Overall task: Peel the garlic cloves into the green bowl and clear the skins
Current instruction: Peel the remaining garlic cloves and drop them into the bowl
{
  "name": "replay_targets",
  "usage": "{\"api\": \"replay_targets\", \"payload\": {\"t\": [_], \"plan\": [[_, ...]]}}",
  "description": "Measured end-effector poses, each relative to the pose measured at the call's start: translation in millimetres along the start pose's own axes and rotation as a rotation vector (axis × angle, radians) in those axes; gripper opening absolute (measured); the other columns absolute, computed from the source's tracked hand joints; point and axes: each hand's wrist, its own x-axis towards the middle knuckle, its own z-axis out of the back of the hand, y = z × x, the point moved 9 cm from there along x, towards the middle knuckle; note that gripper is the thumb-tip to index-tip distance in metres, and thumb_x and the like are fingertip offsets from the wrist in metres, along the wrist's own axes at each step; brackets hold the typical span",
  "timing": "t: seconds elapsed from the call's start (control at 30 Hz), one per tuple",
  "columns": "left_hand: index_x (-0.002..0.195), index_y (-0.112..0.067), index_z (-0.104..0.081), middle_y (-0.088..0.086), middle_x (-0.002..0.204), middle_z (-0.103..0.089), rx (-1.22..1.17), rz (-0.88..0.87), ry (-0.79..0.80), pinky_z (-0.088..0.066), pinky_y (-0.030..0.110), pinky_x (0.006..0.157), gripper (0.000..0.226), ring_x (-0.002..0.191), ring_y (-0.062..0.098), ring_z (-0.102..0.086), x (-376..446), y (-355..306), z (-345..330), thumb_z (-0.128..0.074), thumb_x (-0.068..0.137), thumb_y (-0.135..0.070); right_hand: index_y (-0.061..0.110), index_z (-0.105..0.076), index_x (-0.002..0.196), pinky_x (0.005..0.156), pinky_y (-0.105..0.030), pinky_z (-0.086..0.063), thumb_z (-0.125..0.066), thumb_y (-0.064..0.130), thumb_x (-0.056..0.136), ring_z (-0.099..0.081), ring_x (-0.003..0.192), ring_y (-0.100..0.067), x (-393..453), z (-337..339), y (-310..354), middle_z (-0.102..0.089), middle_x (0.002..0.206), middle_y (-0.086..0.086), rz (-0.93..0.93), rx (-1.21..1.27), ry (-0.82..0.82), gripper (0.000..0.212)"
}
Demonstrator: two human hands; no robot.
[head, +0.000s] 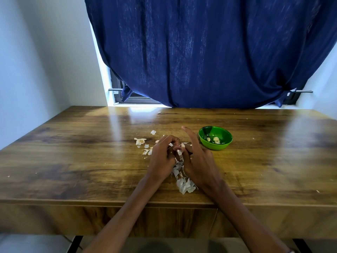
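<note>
Both hands mid-peel: left hand (162, 154) and right hand (196, 159) pinch clove (180, 149) above desk (73, 152). Few peeled cloves (216, 139) in green bowl (207, 143). Skins (185, 185) scattered, uncleared.

One green bowl (215, 137), two hands, one wooden table (73, 152), one curtain (209, 52).

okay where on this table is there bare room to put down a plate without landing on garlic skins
The table's left part, between the wall and the skins, is nearly bare. So is the right part beyond the green bowl. The middle is crowded: skins lie left of and under the left hand and right hand, with a pile near the front edge.
</note>
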Motion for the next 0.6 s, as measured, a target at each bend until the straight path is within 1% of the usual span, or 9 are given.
{"api": "replay_targets", "payload": {"t": [0.1,0.17,0.2,0.27,0.33,0.37,0.43,0.53,0.6], "plan": [[0.097,-0.008,-0.065,0.001,0.094,-0.063,0.005,0.004,-0.012,-0.058,0.051,0.064,0.032,0.084,0.020,-0.064,0,-1,2,-0.058,0.082,0.019,0.040,-0.015,0.157,0.058,-0.040,-0.057,-0.054,0.018,0.105,-0.066,0.066,-0.015,1,2,-2,-0.071,0.080,-0.005,0.003,0.005,-0.021,0.069],[0.097,-0.011,-0.065,0.000,0.094,-0.062,0.006,-0.013,-0.022,-0.057,0.051,0.063,0.032,0.083,0.021,-0.064,-1,-3,3,-0.057,0.083,0.017,0.039,-0.017,0.157,0.057,-0.039,-0.056,-0.055,0.017,0.104,-0.064,0.064,-0.015,1,3,-3,-0.071,0.079,-0.004,0.002,0.011,-0.033,0.068],[0.096,-0.013,-0.064,0.000,0.093,-0.062,0.010,-0.025,-0.024,-0.057,0.051,0.063,0.032,0.083,0.021,-0.064,-1,-4,4,-0.057,0.083,0.016,0.038,-0.018,0.157,0.059,-0.039,-0.057,-0.055,0.017,0.104,-0.066,0.068,-0.016,1,4,-4,-0.072,0.083,-0.005,-0.004,0.017,-0.039,0.068],[0.094,-0.014,-0.063,0.001,0.093,-0.063,0.020,-0.044,-0.031,-0.057,0.048,0.066,0.031,0.084,0.019,-0.063,-1,-7,5,-0.058,0.083,0.015,0.036,-0.022,0.157,0.072,-0.042,-0.061,-0.057,0.018,0.103,-0.071,0.086,-0.022,0,7,-5,-0.076,0.100,-0.009,-0.038,0.039,-0.056,0.067],[0.094,-0.010,-0.064,0.000,0.093,-0.062,0.024,-0.057,-0.040,-0.057,0.043,0.067,0.030,0.085,0.015,-0.062,-1,-10,5,-0.057,0.081,0.017,0.034,-0.025,0.157,0.085,-0.033,-0.060,-0.061,0.018,0.102,-0.070,0.107,-0.016,-1,11,-4,-0.074,0.119,-0.007,-0.056,0.079,-0.075,0.067],[0.095,-0.008,-0.064,-0.001,0.093,-0.062,0.026,-0.058,-0.044,-0.057,0.040,0.067,0.031,0.085,0.013,-0.061,-1,-10,6,-0.057,0.081,0.018,0.035,-0.026,0.156,0.090,-0.029,-0.058,-0.063,0.018,0.100,-0.069,0.113,-0.013,-1,11,-4,-0.072,0.126,-0.004,-0.056,0.099,-0.075,0.069],[0.098,-0.008,-0.065,-0.003,0.093,-0.062,0.038,-0.061,-0.048,-0.056,0.032,0.068,0.032,0.085,0.009,-0.060,-1,-12,6,-0.058,0.080,0.019,0.037,-0.027,0.155,0.092,-0.024,-0.055,-0.068,0.017,0.096,-0.067,0.117,-0.012,-1,11,-6,-0.069,0.131,-0.002,-0.072,0.117,-0.074,0.074],[0.103,-0.006,-0.067,-0.001,0.096,-0.063,0.090,-0.084,-0.051,-0.052,0.022,0.071,0.033,0.086,0.009,-0.060,-2,-14,7,-0.061,0.081,0.018,0.033,-0.032,0.152,0.088,-0.014,-0.053,-0.075,0.013,0.090,-0.070,0.107,-0.007,0,15,-7,-0.073,0.121,0.001,-0.051,0.104,-0.112,0.078],[0.104,-0.006,-0.067,-0.001,0.096,-0.063,0.109,-0.095,-0.056,-0.049,0.016,0.071,0.034,0.086,0.008,-0.059,-2,-15,7,-0.061,0.080,0.018,0.027,-0.037,0.150,0.085,-0.010,-0.053,-0.078,0.011,0.088,-0.068,0.098,0.005,0,20,-4,-0.074,0.110,0.012,-0.012,0.108,-0.158,0.076]]}}
